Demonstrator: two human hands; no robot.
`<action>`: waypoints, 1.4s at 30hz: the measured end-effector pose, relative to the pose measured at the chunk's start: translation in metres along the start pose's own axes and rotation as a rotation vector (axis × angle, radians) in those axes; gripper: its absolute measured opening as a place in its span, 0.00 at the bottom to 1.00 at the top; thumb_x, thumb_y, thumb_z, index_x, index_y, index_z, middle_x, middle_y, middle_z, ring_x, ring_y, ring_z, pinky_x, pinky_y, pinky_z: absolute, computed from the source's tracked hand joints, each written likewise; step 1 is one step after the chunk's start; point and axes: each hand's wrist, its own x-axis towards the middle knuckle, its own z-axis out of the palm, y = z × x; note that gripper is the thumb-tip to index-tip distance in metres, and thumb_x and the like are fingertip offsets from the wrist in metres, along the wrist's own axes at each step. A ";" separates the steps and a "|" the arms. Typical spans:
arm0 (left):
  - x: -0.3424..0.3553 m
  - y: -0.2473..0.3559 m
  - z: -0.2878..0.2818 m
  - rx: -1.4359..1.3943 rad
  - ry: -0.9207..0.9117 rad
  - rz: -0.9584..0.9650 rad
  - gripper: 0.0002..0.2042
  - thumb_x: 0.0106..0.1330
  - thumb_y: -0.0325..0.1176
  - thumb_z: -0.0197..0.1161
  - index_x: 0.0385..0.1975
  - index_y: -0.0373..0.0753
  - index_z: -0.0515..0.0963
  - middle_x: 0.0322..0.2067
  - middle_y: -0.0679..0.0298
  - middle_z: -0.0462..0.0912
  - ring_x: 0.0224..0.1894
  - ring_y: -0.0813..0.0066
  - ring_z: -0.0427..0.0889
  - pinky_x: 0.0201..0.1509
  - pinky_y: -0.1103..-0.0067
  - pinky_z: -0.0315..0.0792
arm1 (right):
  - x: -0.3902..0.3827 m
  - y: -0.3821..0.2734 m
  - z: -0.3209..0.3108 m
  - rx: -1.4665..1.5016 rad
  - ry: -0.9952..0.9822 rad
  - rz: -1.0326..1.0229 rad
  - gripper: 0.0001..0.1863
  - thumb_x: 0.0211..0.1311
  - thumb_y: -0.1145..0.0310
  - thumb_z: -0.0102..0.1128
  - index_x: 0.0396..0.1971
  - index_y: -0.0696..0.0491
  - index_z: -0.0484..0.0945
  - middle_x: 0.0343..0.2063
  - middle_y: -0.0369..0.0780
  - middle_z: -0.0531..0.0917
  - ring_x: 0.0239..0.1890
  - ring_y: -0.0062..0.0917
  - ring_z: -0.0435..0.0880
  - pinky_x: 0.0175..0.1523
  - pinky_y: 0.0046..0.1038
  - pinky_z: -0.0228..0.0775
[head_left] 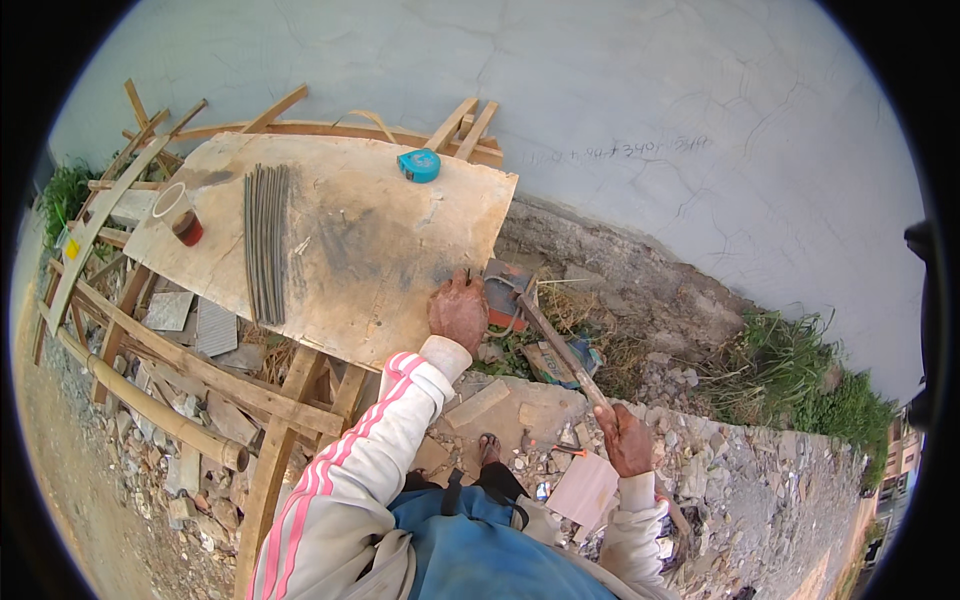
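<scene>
My left hand point(457, 310) is closed at the board's right edge, with curled fingers; what it grips is hard to make out. Just beside it sits an orange and grey metal tool point(505, 317) with a long steel lever point(558, 347) angled down to the right. My right hand point(625, 443) is wrapped round that lever near its lower part. On the worn plywood board point(365, 270) lie a bundle of several thin steel rods point(266, 240), a teal tape measure point(418, 166) and, at the left, a clear cup of dark red drink point(187, 226).
A rough wooden frame point(280, 400) supports the board, with a bamboo pole point(175, 418) at lower left. A grey cracked wall point(690, 140) runs behind. Rubble, weeds point(840, 410) and a pinkish tile point(583, 487) lie on the ground around my feet point(489, 448).
</scene>
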 end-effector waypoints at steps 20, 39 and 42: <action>0.014 -0.017 0.000 -0.083 -0.093 0.106 0.11 0.63 0.34 0.61 0.41 0.37 0.81 0.42 0.51 0.81 0.41 0.49 0.85 0.43 0.60 0.81 | -0.070 -0.102 0.051 -0.098 0.215 0.261 0.30 0.70 0.39 0.49 0.30 0.54 0.78 0.19 0.51 0.82 0.29 0.52 0.84 0.34 0.50 0.74; 0.023 -0.032 0.001 -0.602 -0.280 -0.100 0.09 0.64 0.34 0.65 0.37 0.35 0.83 0.23 0.60 0.83 0.27 0.72 0.82 0.32 0.74 0.75 | -0.028 -0.007 0.081 0.705 0.016 0.074 0.25 0.67 0.49 0.63 0.25 0.59 0.73 0.16 0.36 0.67 0.23 0.19 0.63 0.29 0.29 0.61; 0.019 -0.026 -0.013 -1.198 -0.530 -0.404 0.14 0.67 0.35 0.66 0.46 0.34 0.81 0.26 0.67 0.83 0.25 0.83 0.77 0.27 0.81 0.71 | -0.004 0.015 0.084 0.822 0.019 0.069 0.25 0.68 0.50 0.63 0.24 0.57 0.73 0.17 0.32 0.67 0.24 0.17 0.61 0.28 0.27 0.58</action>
